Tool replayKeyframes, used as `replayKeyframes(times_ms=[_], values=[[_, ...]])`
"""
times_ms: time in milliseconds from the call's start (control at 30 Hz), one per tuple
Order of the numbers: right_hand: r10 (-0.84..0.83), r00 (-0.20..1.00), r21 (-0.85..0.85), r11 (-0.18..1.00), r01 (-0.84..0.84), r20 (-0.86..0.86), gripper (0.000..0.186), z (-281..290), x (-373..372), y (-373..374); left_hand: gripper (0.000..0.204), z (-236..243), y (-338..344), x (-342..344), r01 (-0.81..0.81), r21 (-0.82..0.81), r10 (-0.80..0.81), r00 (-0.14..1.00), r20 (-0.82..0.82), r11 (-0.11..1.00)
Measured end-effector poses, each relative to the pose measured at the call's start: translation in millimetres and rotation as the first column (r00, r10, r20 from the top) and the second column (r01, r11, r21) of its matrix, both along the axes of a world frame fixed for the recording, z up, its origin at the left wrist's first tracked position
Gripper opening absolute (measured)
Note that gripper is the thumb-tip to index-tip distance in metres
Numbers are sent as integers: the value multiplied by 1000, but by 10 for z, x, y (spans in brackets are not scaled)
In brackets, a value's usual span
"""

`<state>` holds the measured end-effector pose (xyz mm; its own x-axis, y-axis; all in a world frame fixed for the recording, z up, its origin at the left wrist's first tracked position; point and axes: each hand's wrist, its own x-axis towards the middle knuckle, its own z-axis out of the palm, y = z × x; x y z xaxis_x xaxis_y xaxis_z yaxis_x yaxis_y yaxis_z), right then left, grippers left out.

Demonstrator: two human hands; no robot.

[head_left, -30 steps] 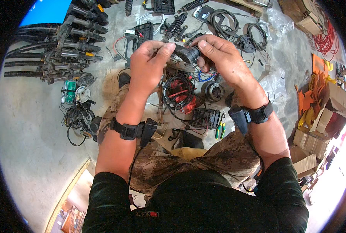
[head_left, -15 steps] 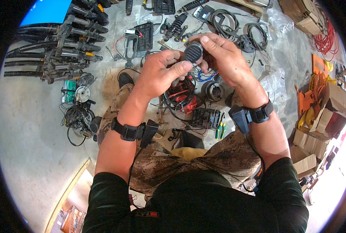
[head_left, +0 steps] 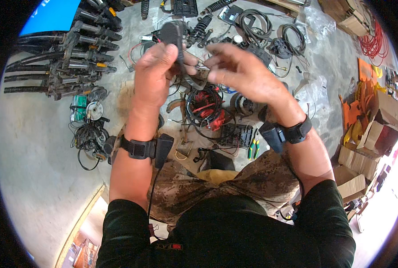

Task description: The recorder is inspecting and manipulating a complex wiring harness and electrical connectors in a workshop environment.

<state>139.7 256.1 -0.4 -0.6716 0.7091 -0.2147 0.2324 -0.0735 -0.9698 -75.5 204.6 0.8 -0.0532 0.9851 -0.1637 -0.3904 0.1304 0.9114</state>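
Observation:
My left hand [head_left: 151, 78] is closed round a dark pedal [head_left: 171, 35] with a broad, rounded pad and a narrow curved arm. The pad sticks up above my thumb, and the arm bends down toward my right hand. Blurred by motion, my right hand [head_left: 248, 73] has its thumb and fingers apart, close to the lower end of that arm. Whether a fingertip touches it I cannot tell. Below the hands lies a red part [head_left: 203, 107] wound with black cable, beside a round dark metal hub [head_left: 244, 105].
Green-handled pliers [head_left: 254, 148] and a black plastic frame [head_left: 237, 135] lie near my knees. Shock absorbers [head_left: 200, 30] and coiled black hoses [head_left: 255, 24] are farther off. Fork legs [head_left: 85, 40] are stacked at left, cardboard boxes [head_left: 377, 117] at right.
The pedal has gone from between both hands to the left hand, which moved left and turned it upright. My right hand has let go and its fingers have spread.

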Motion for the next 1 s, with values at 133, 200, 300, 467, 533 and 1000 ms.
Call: replayKeyframes(times_ms=[133,200,300,467,533,1000], values=[[184,977,227,952,-204,108,52,-74,-113,-241,36,-18,-37,38,146,-105,-156,984,-87,984],[192,971,258,940,-224,145,47,-56,-119,-234,35,-34,-40,23,68,-85,-72,996,-43,994],[321,877,222,883,-413,356,35,42,-96,-149,34,-97,41,-194,-35,-32,36,999,27,999],[195,860,339,860,-381,471,25,43,8,-69,33,-154,121,-765,-546,-114,555,829,70,830],[161,858,361,858,-366,488,24,64,69,2,33,-165,93,-1035,-603,-66,606,794,46,795],[96,886,403,864,-300,453,23,83,333,208,37,-77,-8,-1347,-736,42,736,676,-4,676]])
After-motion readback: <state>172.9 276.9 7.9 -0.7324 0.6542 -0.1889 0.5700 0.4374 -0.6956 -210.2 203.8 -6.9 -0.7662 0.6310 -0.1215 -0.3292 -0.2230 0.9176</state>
